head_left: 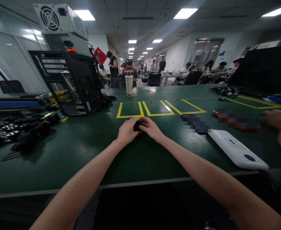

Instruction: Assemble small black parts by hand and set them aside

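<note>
Near the middle of the green table (83, 169), my left hand (127, 131) and my right hand (153, 129) meet around a small black object (137, 126). Fingers of both hands curl over it and hide most of its shape, so its kind cannot be made out. My left hand closes on its left side, and my right thumb and fingers close on its right. Just beyond my fingertips, yellow tape outlines (131, 116) mark the tabletop.
A black computer case (80, 80) carrying power supplies (59, 25) stands left, behind bundled black cables (27, 137). A white cup (129, 85) stands farther back. At right lie a white flat device (236, 148), two blurred-out items and another person's hand (280, 119).
</note>
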{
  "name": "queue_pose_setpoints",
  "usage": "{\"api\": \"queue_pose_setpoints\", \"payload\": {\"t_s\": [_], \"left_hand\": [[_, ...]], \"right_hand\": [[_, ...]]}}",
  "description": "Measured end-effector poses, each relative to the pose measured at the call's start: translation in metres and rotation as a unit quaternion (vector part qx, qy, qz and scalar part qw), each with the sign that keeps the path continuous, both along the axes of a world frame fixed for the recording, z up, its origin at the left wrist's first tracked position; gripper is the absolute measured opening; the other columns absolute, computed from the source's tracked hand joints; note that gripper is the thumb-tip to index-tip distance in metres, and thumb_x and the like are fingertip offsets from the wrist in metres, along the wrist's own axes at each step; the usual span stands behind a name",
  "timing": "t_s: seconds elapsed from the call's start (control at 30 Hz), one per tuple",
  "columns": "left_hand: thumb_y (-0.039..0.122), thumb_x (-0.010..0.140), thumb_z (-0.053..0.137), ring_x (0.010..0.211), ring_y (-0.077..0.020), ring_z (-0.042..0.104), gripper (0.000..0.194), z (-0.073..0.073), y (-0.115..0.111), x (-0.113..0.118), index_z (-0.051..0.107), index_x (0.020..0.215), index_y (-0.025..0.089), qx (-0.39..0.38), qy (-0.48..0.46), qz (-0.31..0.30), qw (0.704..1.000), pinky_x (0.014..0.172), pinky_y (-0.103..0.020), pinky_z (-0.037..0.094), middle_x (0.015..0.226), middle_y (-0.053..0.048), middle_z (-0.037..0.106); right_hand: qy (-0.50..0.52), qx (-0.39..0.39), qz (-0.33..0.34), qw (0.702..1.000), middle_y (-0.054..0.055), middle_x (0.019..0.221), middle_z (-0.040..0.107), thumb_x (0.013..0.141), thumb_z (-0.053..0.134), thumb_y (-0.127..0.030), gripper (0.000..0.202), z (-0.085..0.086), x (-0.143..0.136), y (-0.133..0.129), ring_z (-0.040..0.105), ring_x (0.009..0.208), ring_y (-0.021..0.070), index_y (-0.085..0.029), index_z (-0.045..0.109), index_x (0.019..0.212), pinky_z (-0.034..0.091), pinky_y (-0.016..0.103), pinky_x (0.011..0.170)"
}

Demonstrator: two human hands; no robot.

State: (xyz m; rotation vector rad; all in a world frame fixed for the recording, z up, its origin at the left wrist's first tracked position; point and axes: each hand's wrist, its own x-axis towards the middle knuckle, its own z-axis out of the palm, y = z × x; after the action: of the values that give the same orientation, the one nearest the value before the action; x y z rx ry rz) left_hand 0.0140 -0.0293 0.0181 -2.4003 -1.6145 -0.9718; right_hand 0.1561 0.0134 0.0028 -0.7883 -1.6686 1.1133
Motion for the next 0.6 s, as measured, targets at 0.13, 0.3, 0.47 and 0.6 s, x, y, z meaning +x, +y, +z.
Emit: {"api": "queue_pose_setpoints", "payload": {"t_s": [0.13, 0.3, 0.47, 0.6], "left_hand": [[0.025, 0.068, 0.061, 0.106, -0.0215, 0.048, 0.055, 0.0002, -0.0012, -0.0001, 0.038, 0.118, 0.028, -0.006, -0.004, 0.003, 1.0, 0.086, -0.038, 0.042, 0.122, -0.001, 0.048], [0.026, 0.067, 0.062, 0.106, -0.0217, 0.048, 0.056, 0.0005, -0.001, 0.0001, 0.039, 0.118, 0.027, -0.005, -0.004, 0.001, 1.0, 0.086, -0.038, 0.042, 0.122, -0.001, 0.049], [0.027, 0.067, 0.062, 0.106, -0.0214, 0.048, 0.057, -0.0006, 0.0016, -0.0004, 0.038, 0.119, 0.027, -0.001, -0.004, -0.005, 1.0, 0.088, -0.037, 0.042, 0.122, -0.001, 0.049], [0.026, 0.066, 0.063, 0.106, -0.0216, 0.048, 0.057, -0.0011, 0.0016, -0.0001, 0.039, 0.118, 0.027, -0.007, -0.006, 0.002, 1.0, 0.087, -0.038, 0.042, 0.122, -0.001, 0.049]], "right_hand": [[-0.01, -0.008, 0.008, 1.0, 0.005, 0.105, 0.053, 0.064, 0.06, -0.014, 0.035, -0.0009, 0.001, -0.0009, 0.053, 0.097, 0.0169, -0.018, 0.051, 0.098, 0.039, 0.039, 0.091], [0.015, 0.013, 0.008, 1.0, 0.002, 0.097, 0.055, 0.067, 0.058, -0.019, 0.022, -0.0029, 0.0015, -0.0022, 0.053, 0.095, 0.0147, -0.019, 0.05, 0.087, 0.041, 0.036, 0.089], [0.012, 0.019, 0.001, 1.0, 0.003, 0.102, 0.053, 0.066, 0.057, -0.015, 0.03, -0.0005, 0.0002, 0.0, 0.052, 0.098, 0.0147, -0.019, 0.051, 0.095, 0.039, 0.037, 0.093], [-0.004, 0.002, -0.002, 1.0, 0.004, 0.106, 0.053, 0.064, 0.058, -0.014, 0.035, -0.0002, 0.0007, -0.0002, 0.052, 0.099, 0.0165, -0.019, 0.052, 0.098, 0.038, 0.04, 0.093]]}}
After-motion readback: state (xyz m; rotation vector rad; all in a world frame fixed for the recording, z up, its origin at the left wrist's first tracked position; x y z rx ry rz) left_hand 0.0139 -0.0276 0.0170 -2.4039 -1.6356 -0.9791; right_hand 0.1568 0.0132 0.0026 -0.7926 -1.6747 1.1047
